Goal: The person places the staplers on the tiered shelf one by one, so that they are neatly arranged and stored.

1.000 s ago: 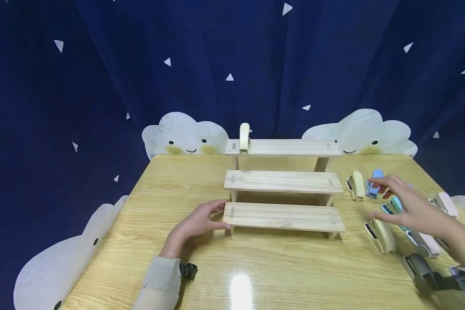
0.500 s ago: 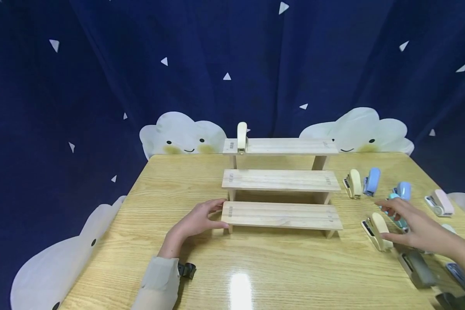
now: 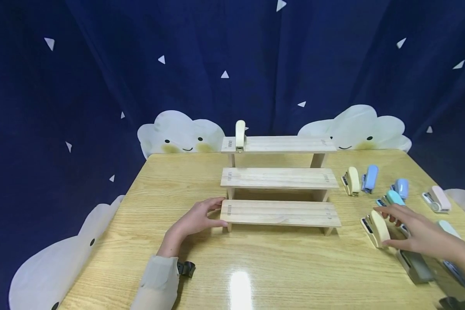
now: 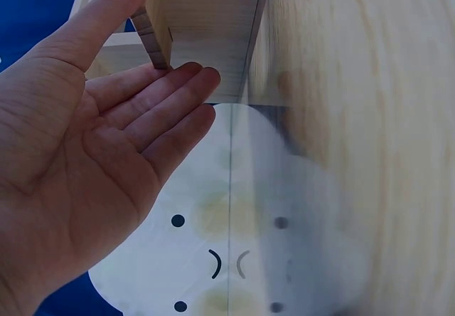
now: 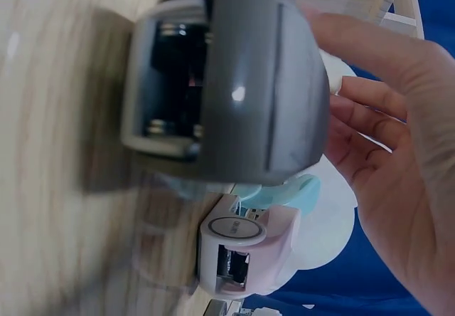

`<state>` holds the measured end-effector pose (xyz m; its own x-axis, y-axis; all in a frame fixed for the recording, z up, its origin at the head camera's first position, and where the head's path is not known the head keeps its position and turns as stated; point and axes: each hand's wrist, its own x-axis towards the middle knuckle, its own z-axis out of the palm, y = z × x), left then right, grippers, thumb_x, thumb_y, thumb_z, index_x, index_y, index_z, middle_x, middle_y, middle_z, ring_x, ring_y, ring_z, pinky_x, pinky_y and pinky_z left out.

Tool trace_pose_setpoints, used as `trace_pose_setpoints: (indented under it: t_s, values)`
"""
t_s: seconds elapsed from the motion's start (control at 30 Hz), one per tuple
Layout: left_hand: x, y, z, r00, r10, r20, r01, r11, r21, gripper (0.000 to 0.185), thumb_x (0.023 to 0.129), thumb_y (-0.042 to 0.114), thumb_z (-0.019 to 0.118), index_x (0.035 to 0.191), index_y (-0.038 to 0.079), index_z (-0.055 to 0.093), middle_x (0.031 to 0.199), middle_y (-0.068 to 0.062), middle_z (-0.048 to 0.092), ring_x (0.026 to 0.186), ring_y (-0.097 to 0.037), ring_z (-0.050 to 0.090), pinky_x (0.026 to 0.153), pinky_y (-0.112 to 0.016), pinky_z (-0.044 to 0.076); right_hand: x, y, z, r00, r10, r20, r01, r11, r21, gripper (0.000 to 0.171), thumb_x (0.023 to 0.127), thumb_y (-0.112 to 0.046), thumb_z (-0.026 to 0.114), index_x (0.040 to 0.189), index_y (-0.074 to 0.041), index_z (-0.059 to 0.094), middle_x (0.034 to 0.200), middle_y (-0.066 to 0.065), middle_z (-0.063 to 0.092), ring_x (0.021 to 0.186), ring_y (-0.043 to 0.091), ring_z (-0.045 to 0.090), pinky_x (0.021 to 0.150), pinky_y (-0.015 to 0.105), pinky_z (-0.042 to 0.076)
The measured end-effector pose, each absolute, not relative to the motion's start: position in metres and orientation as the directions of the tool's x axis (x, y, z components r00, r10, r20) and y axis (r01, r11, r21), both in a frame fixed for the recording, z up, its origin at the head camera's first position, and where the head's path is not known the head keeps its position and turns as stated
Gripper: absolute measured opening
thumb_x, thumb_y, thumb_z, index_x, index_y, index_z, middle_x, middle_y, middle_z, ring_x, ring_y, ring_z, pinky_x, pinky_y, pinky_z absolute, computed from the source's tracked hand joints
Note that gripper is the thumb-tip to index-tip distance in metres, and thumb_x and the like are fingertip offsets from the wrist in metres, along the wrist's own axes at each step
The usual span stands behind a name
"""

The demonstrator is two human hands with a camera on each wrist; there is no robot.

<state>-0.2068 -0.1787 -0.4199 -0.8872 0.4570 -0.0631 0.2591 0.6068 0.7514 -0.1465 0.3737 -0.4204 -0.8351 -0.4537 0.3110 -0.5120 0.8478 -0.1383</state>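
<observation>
Head view: right hand reaches over the cream stapler on the table, fingertips at its top, thumb beside its near end, fingers loosely curved; can't tell if it actually pinches it yet. Teal stapler sits just beyond the fingers, grey stapler just under the wrist side; right wrist view shows that grey one close against the palm side. Left hand lies flat, fingers straight and together, touching the left end of the lowest step of the wooden tiered shelf.
</observation>
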Motion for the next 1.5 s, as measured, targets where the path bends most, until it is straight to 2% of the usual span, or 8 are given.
trace_pose_setpoints:
  t_s: [0.23,0.5,0.7,0.93,1.03,1.2,1.37,1.5]
  values:
    - [-0.207,-0.179,-0.420,-0.884,0.463,-0.063,0.261,0.602,0.755,0.085,0.082,0.033,0.079,0.150,0.006,0.037,0.147,-0.016,0.050,0.135,-0.034,0.050,0.115,-0.050,0.039,-0.144,0.373,-0.426,-0.800,-0.479,0.361,-0.540,0.837,-0.089,0.088,0.051,-0.025,0.096,0.127,-0.005,0.055,0.098,-0.011,0.052,0.085,-0.008,0.041,0.057,0.019,0.043]
    - [-0.207,-0.179,-0.419,-0.884,0.463,-0.063,0.264,0.606,0.751,0.085,0.082,0.033,0.079,0.150,0.005,0.037,0.147,-0.016,0.050,0.135,-0.034,0.050,0.115,-0.050,0.039,-0.145,0.373,-0.430,-0.769,-0.501,0.397,-0.573,0.816,-0.081,0.093,0.048,-0.024,0.096,0.127,-0.001,0.054,0.096,-0.012,0.052,0.085,-0.009,0.041,0.059,0.015,0.040]
    - [-0.208,-0.179,-0.419,-0.886,0.459,-0.066,0.257,0.604,0.755,0.085,0.082,0.032,0.079,0.150,0.004,0.037,0.147,-0.016,0.050,0.135,-0.034,0.049,0.115,-0.050,0.039,-0.148,0.371,-0.433,-0.750,-0.486,0.448,-0.585,0.803,-0.109,0.092,0.043,-0.022,0.098,0.121,0.002,0.055,0.090,-0.010,0.049,0.081,-0.007,0.040,0.061,0.010,0.034]
    - [-0.207,-0.179,-0.419,-0.886,0.459,-0.065,0.258,0.606,0.752,0.084,0.082,0.031,0.079,0.150,0.005,0.036,0.148,-0.015,0.049,0.135,-0.033,0.050,0.115,-0.050,0.039,-0.146,0.370,-0.432,-0.810,-0.405,0.424,-0.511,0.842,-0.173,0.091,0.046,-0.026,0.098,0.120,0.002,0.054,0.088,-0.005,0.050,0.078,-0.007,0.039,0.058,0.012,0.033]
    - [-0.207,-0.179,-0.419,-0.887,0.457,-0.067,0.256,0.608,0.752,0.084,0.082,0.031,0.079,0.151,0.006,0.036,0.148,-0.015,0.049,0.135,-0.033,0.049,0.116,-0.050,0.039,-0.147,0.368,-0.427,-0.816,-0.374,0.441,-0.495,0.846,-0.198,0.091,0.046,-0.022,0.098,0.120,0.003,0.053,0.086,-0.002,0.050,0.075,-0.007,0.039,0.056,0.012,0.033]
    - [-0.207,-0.179,-0.418,-0.889,0.453,-0.070,0.249,0.605,0.756,0.085,0.082,0.032,0.079,0.151,0.006,0.035,0.149,-0.015,0.049,0.136,-0.033,0.049,0.116,-0.050,0.039,-0.151,0.366,-0.420,-0.793,-0.349,0.500,-0.510,0.829,-0.230,0.095,0.042,-0.011,0.098,0.124,0.006,0.051,0.086,-0.003,0.047,0.074,-0.007,0.037,0.057,0.013,0.034]
    - [-0.207,-0.179,-0.418,-0.888,0.454,-0.071,0.249,0.606,0.755,0.085,0.082,0.031,0.079,0.151,0.005,0.035,0.148,-0.015,0.049,0.136,-0.033,0.049,0.116,-0.050,0.038,-0.156,0.362,-0.411,-0.762,-0.319,0.563,-0.529,0.809,-0.257,0.097,0.037,-0.006,0.097,0.123,0.005,0.053,0.087,-0.007,0.045,0.077,-0.010,0.038,0.060,0.009,0.035]
    - [-0.207,-0.179,-0.419,-0.885,0.461,-0.066,0.258,0.604,0.754,0.085,0.082,0.030,0.079,0.151,0.004,0.035,0.148,-0.016,0.049,0.135,-0.034,0.049,0.116,-0.050,0.038,-0.160,0.357,-0.405,-0.739,-0.312,0.597,-0.552,0.789,-0.270,0.096,0.037,-0.005,0.097,0.122,0.007,0.054,0.087,-0.007,0.044,0.078,-0.009,0.039,0.064,0.004,0.036]
